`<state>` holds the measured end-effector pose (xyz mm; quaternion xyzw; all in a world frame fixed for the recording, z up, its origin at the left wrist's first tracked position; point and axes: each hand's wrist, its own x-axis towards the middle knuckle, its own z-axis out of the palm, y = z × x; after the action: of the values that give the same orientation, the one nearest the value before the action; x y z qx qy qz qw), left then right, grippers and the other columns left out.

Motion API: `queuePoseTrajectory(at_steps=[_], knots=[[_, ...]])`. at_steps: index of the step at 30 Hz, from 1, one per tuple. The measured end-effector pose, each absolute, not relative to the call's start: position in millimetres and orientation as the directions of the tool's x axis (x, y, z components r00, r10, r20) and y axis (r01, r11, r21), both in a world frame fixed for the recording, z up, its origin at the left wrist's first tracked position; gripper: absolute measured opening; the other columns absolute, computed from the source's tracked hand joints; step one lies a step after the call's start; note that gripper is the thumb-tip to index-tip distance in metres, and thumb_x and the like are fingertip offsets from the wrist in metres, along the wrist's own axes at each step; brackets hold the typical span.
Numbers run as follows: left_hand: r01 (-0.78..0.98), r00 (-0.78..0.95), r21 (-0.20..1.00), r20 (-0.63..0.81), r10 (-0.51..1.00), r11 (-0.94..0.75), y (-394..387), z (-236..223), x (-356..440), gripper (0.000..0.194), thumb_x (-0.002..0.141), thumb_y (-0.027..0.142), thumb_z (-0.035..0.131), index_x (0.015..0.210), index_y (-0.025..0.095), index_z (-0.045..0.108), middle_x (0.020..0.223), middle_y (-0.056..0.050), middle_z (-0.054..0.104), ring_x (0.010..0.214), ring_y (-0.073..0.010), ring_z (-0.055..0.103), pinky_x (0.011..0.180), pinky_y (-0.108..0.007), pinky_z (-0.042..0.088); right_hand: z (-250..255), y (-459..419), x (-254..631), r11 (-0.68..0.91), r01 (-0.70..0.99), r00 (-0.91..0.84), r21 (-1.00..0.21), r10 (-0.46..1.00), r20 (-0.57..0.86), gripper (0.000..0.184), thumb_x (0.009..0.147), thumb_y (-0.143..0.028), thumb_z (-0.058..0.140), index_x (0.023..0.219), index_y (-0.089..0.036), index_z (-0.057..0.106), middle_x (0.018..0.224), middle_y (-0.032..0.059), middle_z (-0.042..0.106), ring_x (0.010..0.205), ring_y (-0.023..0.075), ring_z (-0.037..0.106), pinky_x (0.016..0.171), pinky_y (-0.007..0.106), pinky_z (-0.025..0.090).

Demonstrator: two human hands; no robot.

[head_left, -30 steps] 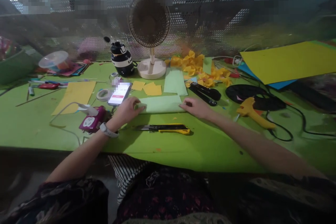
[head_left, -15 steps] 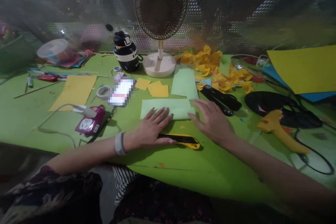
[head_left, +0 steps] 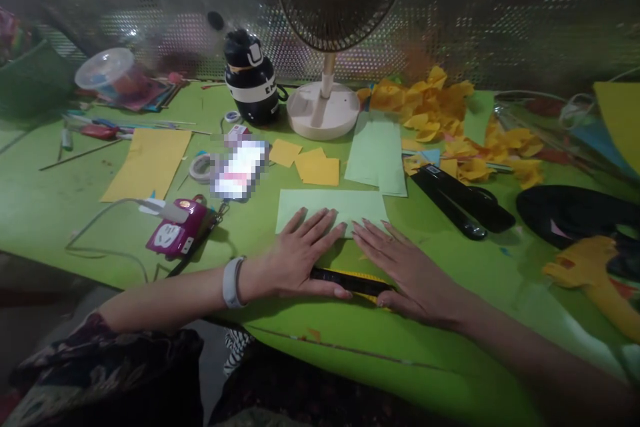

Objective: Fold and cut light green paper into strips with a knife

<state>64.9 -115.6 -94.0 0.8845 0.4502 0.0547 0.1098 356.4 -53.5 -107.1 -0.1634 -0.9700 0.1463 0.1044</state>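
Observation:
A pale green sheet of paper [head_left: 333,205] lies flat in front of me, and it looks folded lengthwise. My left hand [head_left: 300,253] rests on its near left part with the fingers spread. On its near right part lies my right hand [head_left: 405,267], fingers stretched out flat. Beneath both hands, nearer to me, a yellow and black utility knife [head_left: 353,281] lies on the table; its two ends are partly covered by my hands. More pale green paper [head_left: 375,150] lies just beyond the sheet.
A black stapler [head_left: 460,203] and a yellow glue gun [head_left: 595,273] lie to the right. Behind stand a fan [head_left: 324,110] and a black bottle [head_left: 253,90]. Orange crepe paper [head_left: 425,103] is heaped beyond. Leftward are a phone [head_left: 240,170], tape [head_left: 201,168] and a purple power box [head_left: 177,227].
My right hand has moved left and flattened onto the paper's right part, partly covering the knife's end. My left hand stays on the paper. The camera view has shifted.

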Motion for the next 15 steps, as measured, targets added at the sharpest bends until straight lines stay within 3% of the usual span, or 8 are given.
queuePoseTrajectory(at_steps=[15], knots=[[0.804,0.56,0.192,0.072,0.825,-0.563,-123.6,-102.2,66.8,0.12,0.089,0.094,0.033,0.172,0.019,-0.01,0.178,-0.02,0.014,0.165,-0.0388,0.013,0.132,-0.063,0.007,-105.5,-53.7,352.4,0.896,0.301,-0.931,-0.327,0.351,0.105,0.104,0.098,-0.085,0.026,0.172,-0.019,-0.006,0.177,0.0144,0.015,0.162,0.0381,0.022,0.128,0.065,0.029]])
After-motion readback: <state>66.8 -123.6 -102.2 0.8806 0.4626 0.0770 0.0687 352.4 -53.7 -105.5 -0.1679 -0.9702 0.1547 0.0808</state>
